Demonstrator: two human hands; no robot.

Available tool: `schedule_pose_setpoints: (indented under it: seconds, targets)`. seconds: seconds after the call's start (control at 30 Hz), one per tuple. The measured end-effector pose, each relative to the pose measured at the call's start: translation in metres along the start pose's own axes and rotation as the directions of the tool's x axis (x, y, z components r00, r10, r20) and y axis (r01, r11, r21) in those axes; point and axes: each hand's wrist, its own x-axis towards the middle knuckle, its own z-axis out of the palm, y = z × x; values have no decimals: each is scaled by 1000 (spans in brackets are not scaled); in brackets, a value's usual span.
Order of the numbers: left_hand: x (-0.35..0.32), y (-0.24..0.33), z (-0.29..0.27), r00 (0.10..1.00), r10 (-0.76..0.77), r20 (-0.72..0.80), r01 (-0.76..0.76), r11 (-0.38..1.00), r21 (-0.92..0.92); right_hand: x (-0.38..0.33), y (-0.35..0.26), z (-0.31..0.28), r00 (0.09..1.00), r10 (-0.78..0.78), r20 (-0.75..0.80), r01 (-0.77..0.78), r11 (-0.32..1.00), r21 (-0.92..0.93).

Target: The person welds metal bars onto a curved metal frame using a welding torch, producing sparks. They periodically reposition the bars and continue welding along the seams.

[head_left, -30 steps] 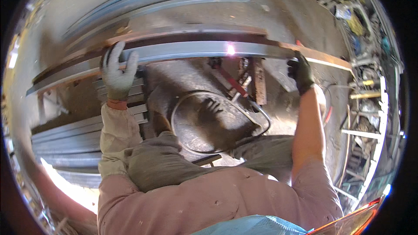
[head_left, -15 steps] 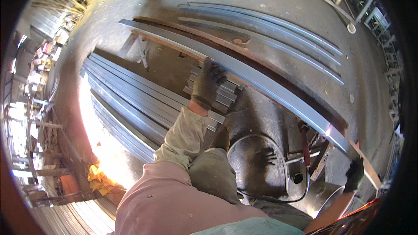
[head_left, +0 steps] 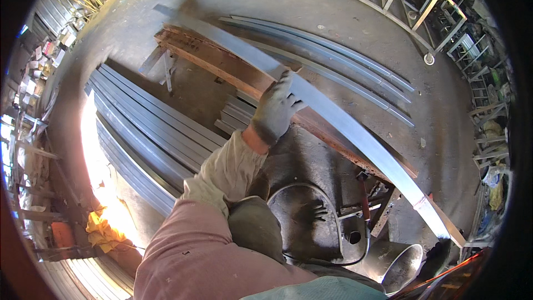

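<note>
A long grey metal tube [head_left: 350, 122] slants across the middle of the head view, raised off a rusty steel beam [head_left: 216, 64]. My left hand [head_left: 276, 110], in a grey work glove, is wrapped round the tube near its middle. At the tube's near right end is my right hand [head_left: 436, 258], in a dark glove and deep shadow. It appears closed on that end, though its fingers are mostly hidden. The tube's far left end is blurred. Under its near end, a flat strip [head_left: 449, 225] sticks out beyond the beam.
Several grey tubes [head_left: 150, 116] lie stacked at left. More thin tubes [head_left: 400, 116] rest on the floor beyond the beam. Below the beam are a red-handled clamp [head_left: 365, 200] and a round metal container [head_left: 411, 261]. A wheeled metal frame [head_left: 366, 0] stands far right, yellow cloth [head_left: 102, 230] lower left.
The tube has come up off the rusty beam and tilted, its far end swinging away. My left hand has turned around it and moved slightly right. My right hand has dropped lower.
</note>
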Motion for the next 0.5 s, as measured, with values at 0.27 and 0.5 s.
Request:
schedule_pose_setpoints:
  seconds: [0.27,0.5]
  targets:
    - [72,-7,77,949,-221,-223,128,921,-367,-41,-119,-49,820,-561,112,537,687,-489]
    - [126,-43,79,942,-215,-256,110,923,-369,-51,-158,-5,664,-675,321,713,444,-543]
